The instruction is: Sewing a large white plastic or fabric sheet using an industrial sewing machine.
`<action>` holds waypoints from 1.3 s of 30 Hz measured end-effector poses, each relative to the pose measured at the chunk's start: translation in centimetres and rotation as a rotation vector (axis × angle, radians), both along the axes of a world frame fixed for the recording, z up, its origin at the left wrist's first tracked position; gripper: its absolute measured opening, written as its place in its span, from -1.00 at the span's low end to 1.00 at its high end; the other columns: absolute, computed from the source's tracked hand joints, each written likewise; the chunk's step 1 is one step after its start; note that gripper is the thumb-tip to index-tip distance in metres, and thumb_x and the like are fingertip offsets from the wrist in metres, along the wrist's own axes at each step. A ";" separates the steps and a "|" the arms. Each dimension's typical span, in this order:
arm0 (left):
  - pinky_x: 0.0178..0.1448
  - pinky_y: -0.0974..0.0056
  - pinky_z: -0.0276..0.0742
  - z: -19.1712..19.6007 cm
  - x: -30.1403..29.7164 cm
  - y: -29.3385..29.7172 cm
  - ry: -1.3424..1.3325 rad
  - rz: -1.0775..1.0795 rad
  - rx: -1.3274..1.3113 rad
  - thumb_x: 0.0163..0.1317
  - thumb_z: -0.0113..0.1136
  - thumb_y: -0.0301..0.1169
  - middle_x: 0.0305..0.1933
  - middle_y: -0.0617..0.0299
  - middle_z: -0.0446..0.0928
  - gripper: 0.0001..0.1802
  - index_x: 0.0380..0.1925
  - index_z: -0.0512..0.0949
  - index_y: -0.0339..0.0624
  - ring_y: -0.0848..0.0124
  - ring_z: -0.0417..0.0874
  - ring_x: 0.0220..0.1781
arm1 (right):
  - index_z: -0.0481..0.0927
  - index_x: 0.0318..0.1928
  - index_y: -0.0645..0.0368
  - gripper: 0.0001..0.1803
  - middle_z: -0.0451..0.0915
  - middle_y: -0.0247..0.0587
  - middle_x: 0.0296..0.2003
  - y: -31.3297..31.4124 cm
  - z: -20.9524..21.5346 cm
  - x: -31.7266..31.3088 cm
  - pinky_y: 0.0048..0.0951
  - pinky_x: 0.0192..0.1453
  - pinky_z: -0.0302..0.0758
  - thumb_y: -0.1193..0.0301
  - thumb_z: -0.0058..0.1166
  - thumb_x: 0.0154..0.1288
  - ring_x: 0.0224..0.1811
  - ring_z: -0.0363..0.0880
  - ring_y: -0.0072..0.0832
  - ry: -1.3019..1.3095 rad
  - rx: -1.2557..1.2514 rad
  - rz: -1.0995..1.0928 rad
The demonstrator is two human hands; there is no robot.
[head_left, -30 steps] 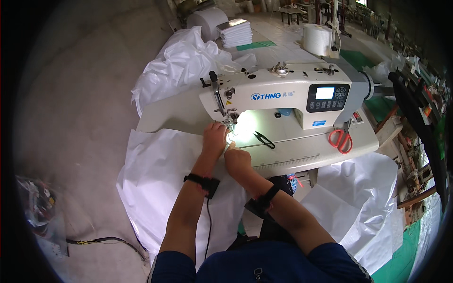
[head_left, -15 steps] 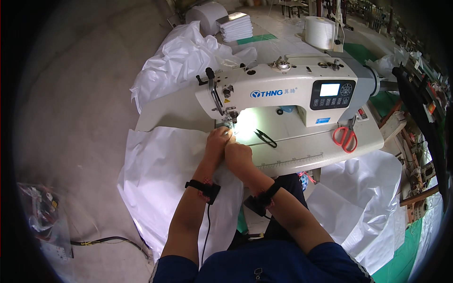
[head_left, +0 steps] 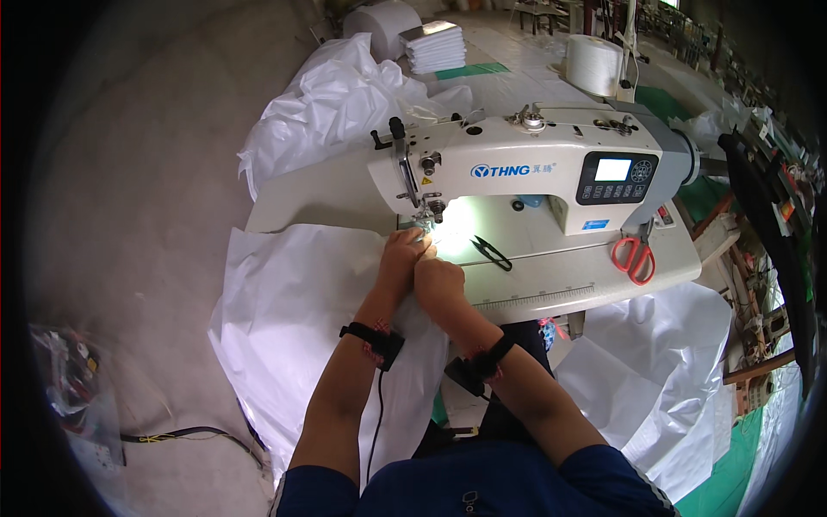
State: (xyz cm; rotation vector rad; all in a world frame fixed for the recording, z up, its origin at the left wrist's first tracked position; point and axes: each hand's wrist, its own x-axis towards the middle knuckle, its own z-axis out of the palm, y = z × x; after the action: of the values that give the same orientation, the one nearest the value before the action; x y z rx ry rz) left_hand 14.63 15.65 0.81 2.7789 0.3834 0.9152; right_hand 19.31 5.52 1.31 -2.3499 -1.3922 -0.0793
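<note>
A white sewing machine (head_left: 508, 168) stands on its pale table, its lamp lighting the needle area brightly. Just in front of the presser foot (head_left: 424, 221), my left hand (head_left: 403, 257) has its fingers closed on the edge of a white plastic-like sheet (head_left: 297, 297). My right hand (head_left: 441, 283) is curled close beside it, pinching at the same edge; its fingertips are partly hidden. From there the sheet spreads left and drapes down over the table's front. Black thread snips (head_left: 493, 254) lie to the right of my hands, and red-handled scissors (head_left: 633, 260) lie farther right.
Crumpled white sheeting (head_left: 327, 112) is heaped behind the machine, near a folded white stack (head_left: 432, 47) and a thread cone (head_left: 594, 65). More white sheet (head_left: 655, 353) hangs at the right. A cable (head_left: 194, 431) runs on the floor at left.
The view has shifted slightly, so the machine appears a little farther right. My hands remain together by the needle, with only a slight change in position; the sheet's folds have shifted a little.
</note>
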 end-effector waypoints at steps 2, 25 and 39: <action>0.10 0.21 0.36 0.0 -0.1 0.0 -0.007 0.004 0.022 0.07 0.15 -0.34 -0.11 0.12 0.54 -0.76 -0.25 0.61 -0.17 0.17 0.45 -0.03 | 0.53 -0.29 0.28 -0.80 0.62 -0.17 -0.51 0.4 -0.4 -0.2 -0.38 -0.44 0.54 0.47 -0.09 0.11 -0.47 0.65 -0.34 -0.028 0.032 -0.099; 0.21 0.12 0.27 -1.0 -1.0 -4.6 -0.003 0.104 0.017 0.14 0.03 -0.40 -0.07 0.01 0.50 -0.71 -0.15 0.50 -0.29 0.11 0.45 0.04 | 0.55 -0.23 0.16 -0.79 0.48 -0.22 -0.32 -9.0 0.1 7.5 -0.31 -0.16 0.38 0.41 -0.01 0.10 -0.21 0.41 -0.33 -0.427 0.179 -0.148; 0.21 0.11 0.28 -1.5 -0.4 -3.7 -0.023 0.088 -0.044 0.12 0.01 -0.45 -0.05 0.01 0.48 -0.72 -0.16 0.50 -0.32 0.12 0.44 0.05 | 0.47 -0.03 0.29 -0.64 0.56 -0.14 -0.35 2.7 -2.2 7.7 -0.59 -0.55 0.48 0.27 -0.01 0.31 -0.54 0.58 -0.54 1.257 1.027 0.112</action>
State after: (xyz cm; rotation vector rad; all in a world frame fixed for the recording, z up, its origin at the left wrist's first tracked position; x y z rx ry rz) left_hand 14.20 11.90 -0.67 2.7280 0.5195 0.9456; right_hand 26.99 8.17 -0.92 -1.0191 -0.5515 0.5016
